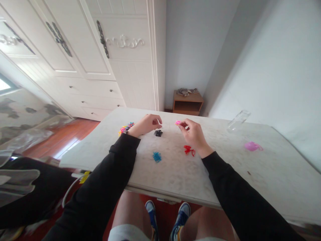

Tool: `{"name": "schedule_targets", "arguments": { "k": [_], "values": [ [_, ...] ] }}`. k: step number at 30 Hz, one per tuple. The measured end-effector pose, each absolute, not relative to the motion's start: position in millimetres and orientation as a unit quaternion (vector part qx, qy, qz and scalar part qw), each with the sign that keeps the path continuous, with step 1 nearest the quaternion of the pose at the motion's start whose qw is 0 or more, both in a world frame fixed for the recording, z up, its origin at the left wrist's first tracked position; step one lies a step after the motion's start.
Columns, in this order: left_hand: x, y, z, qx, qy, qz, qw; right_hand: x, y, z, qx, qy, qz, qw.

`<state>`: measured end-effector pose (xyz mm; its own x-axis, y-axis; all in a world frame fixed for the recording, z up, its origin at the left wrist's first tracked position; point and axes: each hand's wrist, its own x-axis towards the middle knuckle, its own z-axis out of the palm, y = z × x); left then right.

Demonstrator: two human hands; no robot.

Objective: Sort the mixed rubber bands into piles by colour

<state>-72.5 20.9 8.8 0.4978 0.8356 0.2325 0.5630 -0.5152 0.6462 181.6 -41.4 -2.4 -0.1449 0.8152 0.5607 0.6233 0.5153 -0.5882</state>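
Above the black pile of small loops (158,133), my left hand (148,124) is closed with thumb and index together. Something thin seems to be at its fingertips, too small to make out. My right hand (194,134) pinches at the small pink loops (178,123), which touch its fingertips. Whether those loops rest on the table or hang from the fingers, I cannot tell. Just below the right hand lies a red pile of loops (189,150). A blue pile of loops (157,157) sits nearer me. Left of my left wrist is a mixed multicoloured heap (124,129), partly hidden by the wrist.
The white table (173,177) bears a clear glass or plastic container (238,121) at the back right, a pink pouch-like thing (252,146) and a small dark bit (248,173). Behind stand a white wardrobe (132,77) and a brown nightstand (188,97) with cloth on it.
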Motion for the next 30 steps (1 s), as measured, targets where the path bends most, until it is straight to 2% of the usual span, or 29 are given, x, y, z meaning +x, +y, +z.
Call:
{"name": "schedule_targets", "arguments": {
  "k": [7, 25, 30],
  "values": [
    [-73.3, 21.5, 8.0, 0.855, 0.423, 0.233, 0.188, 181.6, -40.7, -3.5, -0.476, -0.757, 0.099, 0.436],
    [-72.3, 18.1, 9.8, 0.855, 0.436, 0.233, 0.158, 194.1, -39.3, 9.8, -0.517, -0.73, 0.066, 0.442],
    [-69.3, 16.1, 11.6, 0.849, 0.443, 0.245, 0.152, 213.6, -34.3, 14.5, -0.583, -0.725, 0.062, 0.363]
  ]
}}
